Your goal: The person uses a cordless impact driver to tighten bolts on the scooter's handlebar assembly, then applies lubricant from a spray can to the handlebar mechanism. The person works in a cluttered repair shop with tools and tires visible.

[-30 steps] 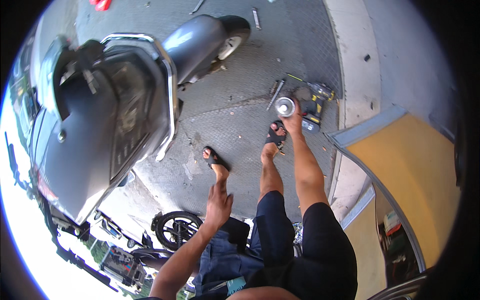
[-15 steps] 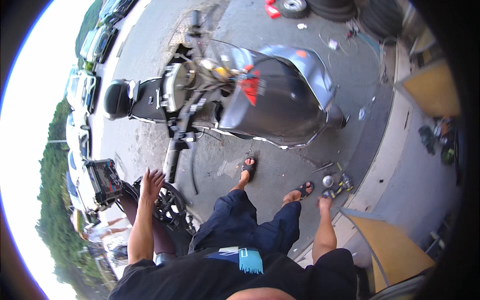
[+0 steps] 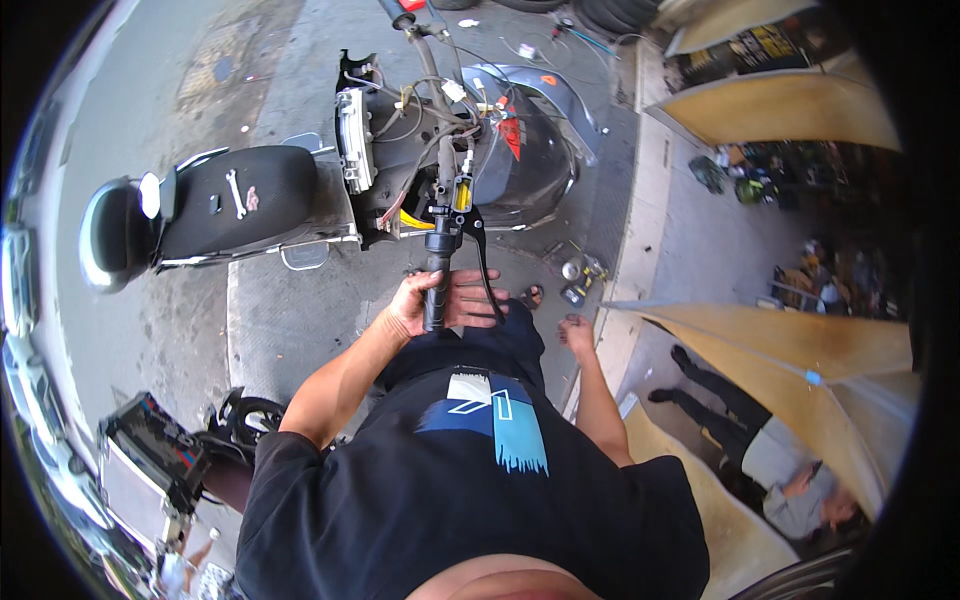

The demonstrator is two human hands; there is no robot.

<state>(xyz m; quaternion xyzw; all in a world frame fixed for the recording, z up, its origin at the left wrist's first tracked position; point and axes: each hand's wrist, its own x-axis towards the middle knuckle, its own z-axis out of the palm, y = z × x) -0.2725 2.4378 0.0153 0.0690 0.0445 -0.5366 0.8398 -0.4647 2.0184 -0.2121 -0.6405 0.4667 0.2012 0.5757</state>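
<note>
A partly stripped scooter [image 3: 535,165] stands across in front of me, its handlebar and wiring exposed. My left hand [image 3: 468,300] is at the black handlebar grip [image 3: 436,305], palm behind it and thumb by its left side. The fingers stretch to the right, toward and behind the black brake lever [image 3: 487,268]; whether they touch it I cannot tell. Above the grip sits a small yellow fluid reservoir [image 3: 463,195]. My right hand [image 3: 575,335] hangs at my right side with loosely bent fingers apart, and nothing shows in it.
A wrench [image 3: 236,194] and small parts lie on the black seat [image 3: 280,185]. On the ground near my right foot are a yellow-black power tool [image 3: 583,288] and a round metal piece [image 3: 571,270]. Another person [image 3: 790,470] is at the right beyond tan panels [image 3: 770,340]. Another motorbike's box [image 3: 155,450] stands left.
My left hand has moved from open air at the left to the handlebar grip. My view has turned, and the scooter is closer. The right hand still hangs at my side.
</note>
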